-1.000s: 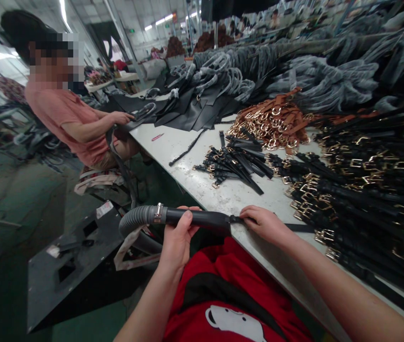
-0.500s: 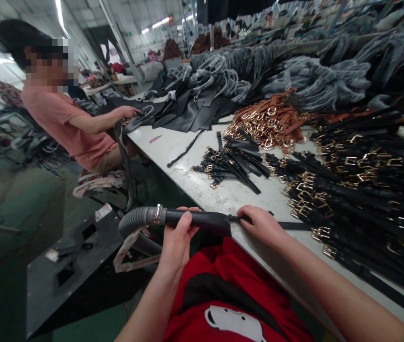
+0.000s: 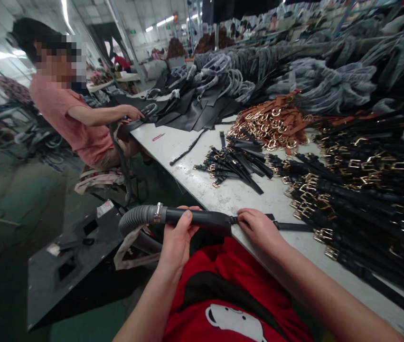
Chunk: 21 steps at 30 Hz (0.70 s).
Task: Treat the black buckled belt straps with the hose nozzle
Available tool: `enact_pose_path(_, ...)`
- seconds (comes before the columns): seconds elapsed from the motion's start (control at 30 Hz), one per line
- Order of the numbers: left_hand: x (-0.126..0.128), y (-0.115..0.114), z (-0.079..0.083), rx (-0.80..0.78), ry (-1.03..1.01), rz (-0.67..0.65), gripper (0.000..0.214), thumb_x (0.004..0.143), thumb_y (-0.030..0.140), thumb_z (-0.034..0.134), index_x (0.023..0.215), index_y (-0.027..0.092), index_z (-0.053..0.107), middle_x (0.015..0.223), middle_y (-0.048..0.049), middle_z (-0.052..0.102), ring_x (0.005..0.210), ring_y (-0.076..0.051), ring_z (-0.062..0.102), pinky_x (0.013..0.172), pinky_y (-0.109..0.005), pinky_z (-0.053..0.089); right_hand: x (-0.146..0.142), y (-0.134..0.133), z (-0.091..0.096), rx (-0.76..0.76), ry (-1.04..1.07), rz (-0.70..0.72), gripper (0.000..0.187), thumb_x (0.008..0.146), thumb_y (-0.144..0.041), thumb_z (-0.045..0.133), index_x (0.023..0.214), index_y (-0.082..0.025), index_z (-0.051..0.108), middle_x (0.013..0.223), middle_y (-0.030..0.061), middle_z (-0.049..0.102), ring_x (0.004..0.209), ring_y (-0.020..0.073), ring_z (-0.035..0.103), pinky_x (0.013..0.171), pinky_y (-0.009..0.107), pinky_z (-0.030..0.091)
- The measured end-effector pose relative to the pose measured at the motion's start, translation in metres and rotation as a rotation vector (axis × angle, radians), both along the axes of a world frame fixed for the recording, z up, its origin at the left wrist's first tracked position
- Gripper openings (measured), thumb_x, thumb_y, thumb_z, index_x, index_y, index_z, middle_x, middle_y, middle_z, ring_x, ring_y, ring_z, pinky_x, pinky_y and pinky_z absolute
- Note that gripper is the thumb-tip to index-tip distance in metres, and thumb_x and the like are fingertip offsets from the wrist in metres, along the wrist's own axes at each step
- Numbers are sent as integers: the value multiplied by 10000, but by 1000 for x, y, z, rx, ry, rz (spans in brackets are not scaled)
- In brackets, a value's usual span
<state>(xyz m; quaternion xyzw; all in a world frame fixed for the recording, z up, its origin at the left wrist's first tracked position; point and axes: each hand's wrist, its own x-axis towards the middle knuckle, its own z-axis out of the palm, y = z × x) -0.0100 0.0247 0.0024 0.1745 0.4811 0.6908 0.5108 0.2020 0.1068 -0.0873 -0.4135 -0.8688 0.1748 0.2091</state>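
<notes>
My left hand point(image 3: 177, 237) is wrapped round a black nozzle point(image 3: 202, 220) on the end of a grey ribbed hose point(image 3: 134, 218), held level at the table's near edge. My right hand point(image 3: 258, 227) pinches a thin black strap point(image 3: 290, 226) right at the nozzle's mouth. The strap lies flat on the white table point(image 3: 233, 194) and runs off to the right. My red shirt point(image 3: 230, 294) fills the bottom of the view.
Heaps of black straps with gold buckles point(image 3: 358, 185) cover the table's right side. A smaller black pile point(image 3: 235, 164) and a brown pile point(image 3: 273, 121) lie farther back. A person in a pink shirt point(image 3: 73, 123) sits at the far left end. A dark metal box point(image 3: 70, 261) stands on the floor.
My right hand has slid a little to the left along the strap toward the nozzle's mouth. The left hand and the hose have stayed put.
</notes>
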Motion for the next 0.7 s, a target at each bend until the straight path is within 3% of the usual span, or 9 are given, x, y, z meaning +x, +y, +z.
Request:
enact_pose_path(0.17,-1,-2,1,8,2,2,329,681,317,754,925,194,570,889,-43,726,865,-201,673,781,-364,509,-4,-3,-4,38,-3,-38,119,829,-162,469,755,-194,556,985,111,662,927,232,602,855,372,458)
enact_pose_path(0.33,-3,-3,0,14,3,7,317,687,315,749,923,196,574,892,-40,726,871,-206,672,799,-379,505,0,2,-5,-103,132,-113,89,794,-180,468,740,-215,529,978,77,659,886,192,611,803,327,467)
enact_pose_path(0.47,-4,-5,-1,14,-4,4,314,687,310,748,922,196,574,896,-42,726,878,-207,670,802,-378,503,4,5,-5,-161,161,-81,98,800,-195,458,768,-217,548,984,66,650,911,185,605,832,330,460)
enact_pose_path(0.7,-5,-5,0,0,4,3,325,671,331,753,910,200,576,885,-37,721,884,-214,669,820,-393,497,-1,0,-4,-85,94,-40,77,807,-192,499,774,-207,568,983,86,641,940,210,589,864,362,461)
